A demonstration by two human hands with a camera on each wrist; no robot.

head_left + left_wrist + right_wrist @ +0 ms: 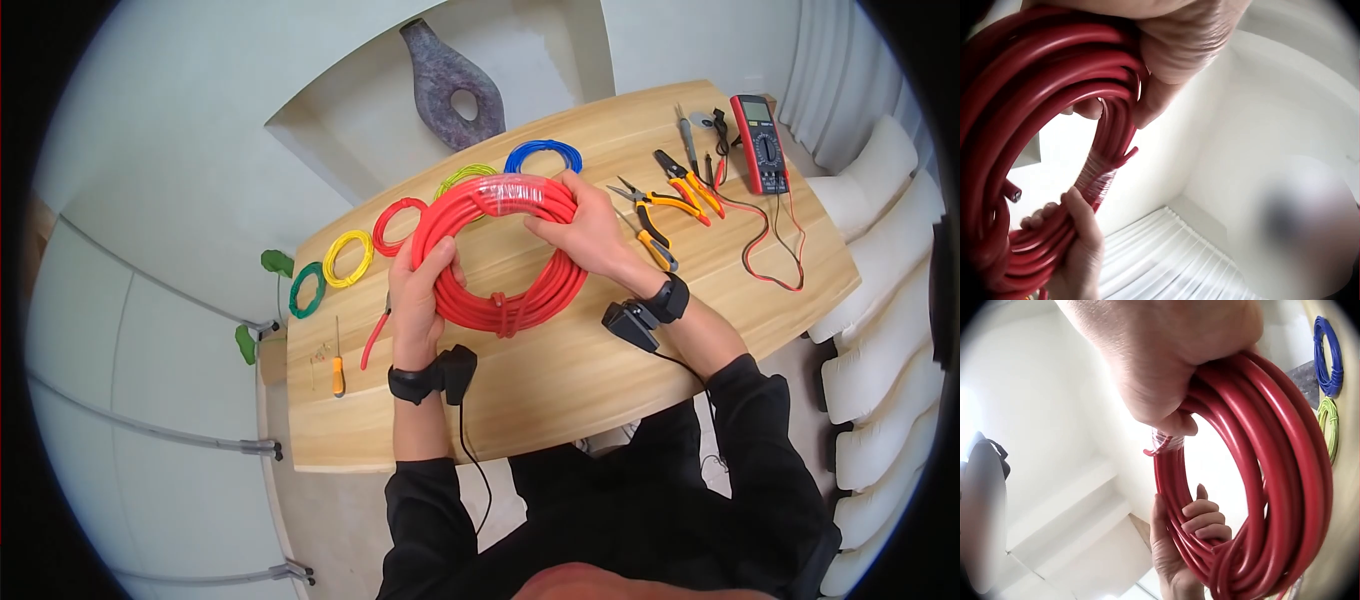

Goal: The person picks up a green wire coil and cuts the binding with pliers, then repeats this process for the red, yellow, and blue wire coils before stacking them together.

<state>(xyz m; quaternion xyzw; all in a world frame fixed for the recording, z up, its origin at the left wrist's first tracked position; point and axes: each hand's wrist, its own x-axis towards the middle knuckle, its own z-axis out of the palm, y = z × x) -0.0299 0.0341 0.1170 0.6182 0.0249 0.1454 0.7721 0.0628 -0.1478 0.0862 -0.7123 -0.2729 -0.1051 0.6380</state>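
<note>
Both hands hold up a thick coil of red cable (572,280) over the table. My left hand (415,300) grips its left side, thumb across the front. At the upper right, my right hand (590,235) grips the coil, with the thumb reaching into the ring. Clear plastic film (515,195) wraps the top, and a red strand is tied around the bottom. In the left wrist view, a cut cable end (1014,191) sticks out inside the loop. The right wrist view shows the left hand's fingers (1204,520) curled through the ring.
Behind lie thin wire coils: green (307,290), yellow (348,259), red (400,227), yellow-green (465,181) and blue (543,156). Pliers (660,200), a soldering iron (687,135) and a multimeter (762,145) with leads are at right. A screwdriver (338,375) and a red-handled tool (374,340) lie left.
</note>
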